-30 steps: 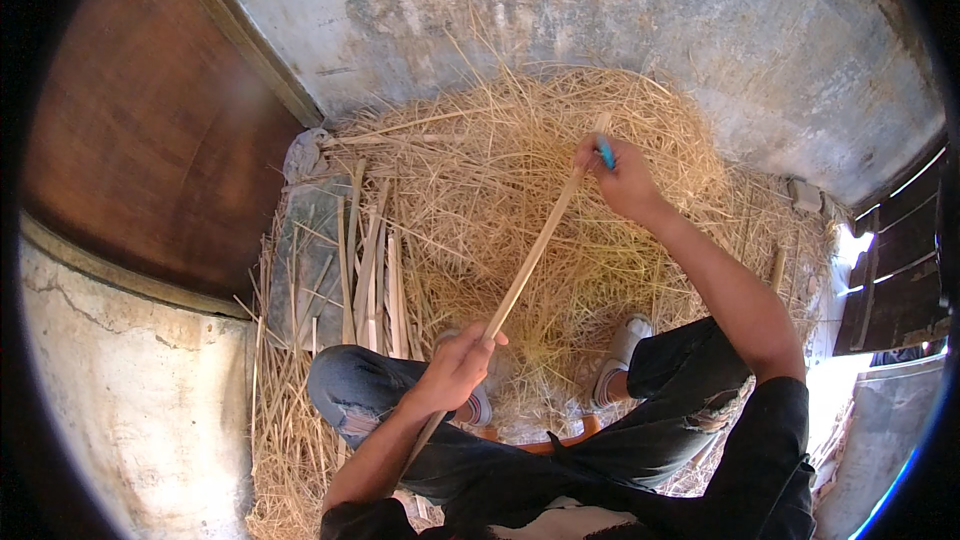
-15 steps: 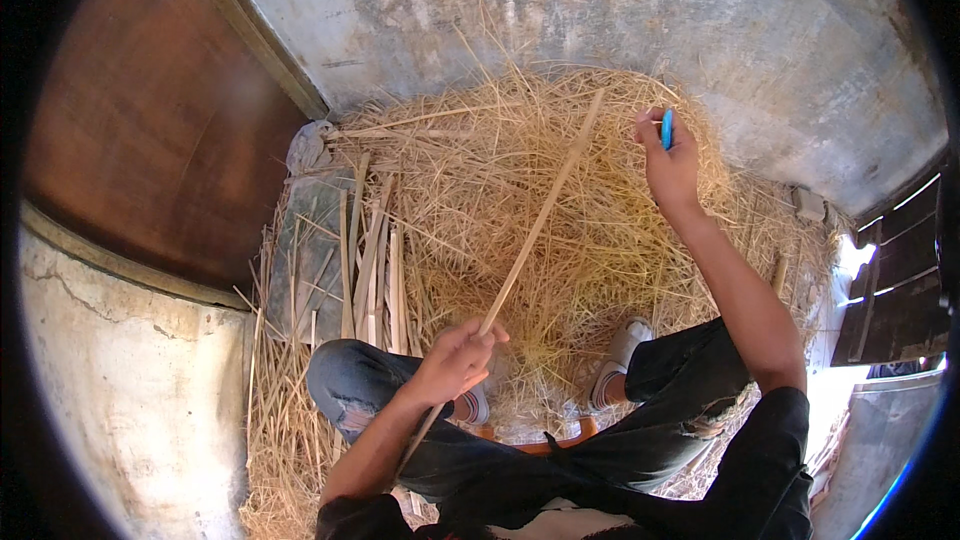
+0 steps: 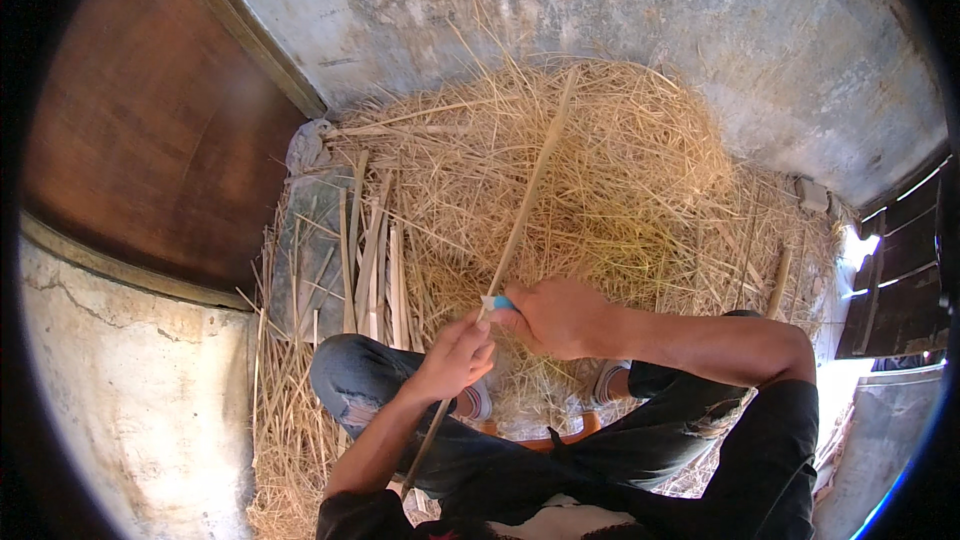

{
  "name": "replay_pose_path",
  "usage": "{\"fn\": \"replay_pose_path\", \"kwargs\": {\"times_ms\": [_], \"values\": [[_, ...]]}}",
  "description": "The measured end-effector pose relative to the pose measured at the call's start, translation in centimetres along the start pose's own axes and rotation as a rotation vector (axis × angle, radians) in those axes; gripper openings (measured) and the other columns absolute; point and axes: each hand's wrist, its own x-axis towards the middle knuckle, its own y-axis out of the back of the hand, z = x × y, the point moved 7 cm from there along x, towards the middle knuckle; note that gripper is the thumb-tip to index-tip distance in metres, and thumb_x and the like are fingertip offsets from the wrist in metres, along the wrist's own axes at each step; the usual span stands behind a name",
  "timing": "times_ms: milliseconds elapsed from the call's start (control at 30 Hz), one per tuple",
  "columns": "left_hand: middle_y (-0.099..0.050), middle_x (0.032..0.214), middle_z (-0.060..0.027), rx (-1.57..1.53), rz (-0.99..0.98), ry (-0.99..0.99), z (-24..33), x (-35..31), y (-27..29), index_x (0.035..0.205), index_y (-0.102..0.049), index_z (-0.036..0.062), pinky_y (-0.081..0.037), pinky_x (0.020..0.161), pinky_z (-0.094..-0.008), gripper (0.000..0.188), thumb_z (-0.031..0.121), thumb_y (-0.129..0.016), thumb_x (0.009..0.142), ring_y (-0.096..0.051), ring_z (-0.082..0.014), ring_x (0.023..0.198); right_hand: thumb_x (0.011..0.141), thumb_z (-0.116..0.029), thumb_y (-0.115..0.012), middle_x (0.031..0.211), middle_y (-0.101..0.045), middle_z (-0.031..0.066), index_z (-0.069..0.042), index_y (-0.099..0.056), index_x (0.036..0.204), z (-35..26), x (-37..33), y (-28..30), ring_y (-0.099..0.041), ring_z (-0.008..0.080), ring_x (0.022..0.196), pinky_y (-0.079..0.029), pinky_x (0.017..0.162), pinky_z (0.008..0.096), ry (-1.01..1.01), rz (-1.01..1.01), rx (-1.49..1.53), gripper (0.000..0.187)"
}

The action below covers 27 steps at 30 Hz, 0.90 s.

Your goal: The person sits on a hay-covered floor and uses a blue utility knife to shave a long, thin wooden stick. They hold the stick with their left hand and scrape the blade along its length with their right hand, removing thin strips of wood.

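Note:
My left hand (image 3: 457,358) is closed around a long, thin bamboo strip (image 3: 533,185). The strip slants from beside my left thigh up and away over the pile of shavings (image 3: 620,190). Just beyond that hand, my right hand (image 3: 560,316) grips a small blue-handled cutter (image 3: 502,303). Its pale end meets the strip close to the left fingers; most of the handle is hidden in my fist, so its exact shape does not show.
Several split bamboo strips (image 3: 368,258) lie beside my left knee, partly on a grey slab (image 3: 311,208). A stained wall (image 3: 620,0) stands behind the pile, a brown panel (image 3: 150,120) at left. My feet flank the front of an orange seat (image 3: 588,427).
My right hand has come down and left with the blue cutter, from the far end of the strip to beside my left hand. The strip's far end has tilted slightly left.

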Motion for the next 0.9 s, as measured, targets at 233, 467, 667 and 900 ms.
{"fn": "replay_pose_path", "kwargs": {"times_ms": [233,467,667,900], "values": [[-0.026,0.061,0.0076,0.143,-0.008,-0.04,0.5,-0.2,0.3,0.125,-0.054,0.0033,-0.022,0.043,-0.0234,0.04,0.037,-0.039,0.111,-0.022,-0.0034,0.046,0.107,-0.039,-0.041,0.082,-0.067,0.026,0.0,-0.06,0.105,3.2,2.9,4.2,-0.069,0.044,0.077,-0.055,0.069,0.0541,0.092,0.174,-0.203,0.043],[-0.025,0.061,0.0084,0.159,-0.056,-0.037,-0.4,-0.5,0.1,0.126,-0.053,0.0016,-0.022,0.044,-0.0227,0.043,0.038,-0.037,0.111,-0.02,-0.0025,0.047,0.106,-0.032,-0.043,0.098,-0.069,0.0206,0.0,-0.063,0.101,3.3,1.9,5.2,-0.068,0.0423,0.084,-0.054,0.075,0.056,0.026,0.154,-0.165,0.038],[-0.026,0.062,0.0077,0.152,-0.049,-0.005,-0.9,-1.0,0.3,0.124,-0.054,0.002,-0.023,0.046,-0.0224,0.037,0.034,-0.039,0.112,-0.023,-0.0025,0.05,0.107,-0.037,-0.042,0.083,-0.066,0.0229,0.001,-0.061,0.101,5.7,2.5,3.9,-0.068,0.042,0.078,-0.054,0.071,0.0529,-0.07,0.191,-0.135,0.043],[-0.027,0.064,0.0076,0.246,-0.099,-0.04,-0.7,-0.6,0.1,0.128,-0.052,0.0017,-0.024,0.046,-0.0222,0.037,0.031,-0.038,0.112,-0.022,-0.0024,0.049,0.106,-0.036,-0.048,0.071,-0.063,0.0236,0.001,-0.061,0.101,11.5,2.0,10.7,-0.063,0.043,0.067,-0.047,0.062,0.0524,-0.191,0.485,0.048,0.04]]}}
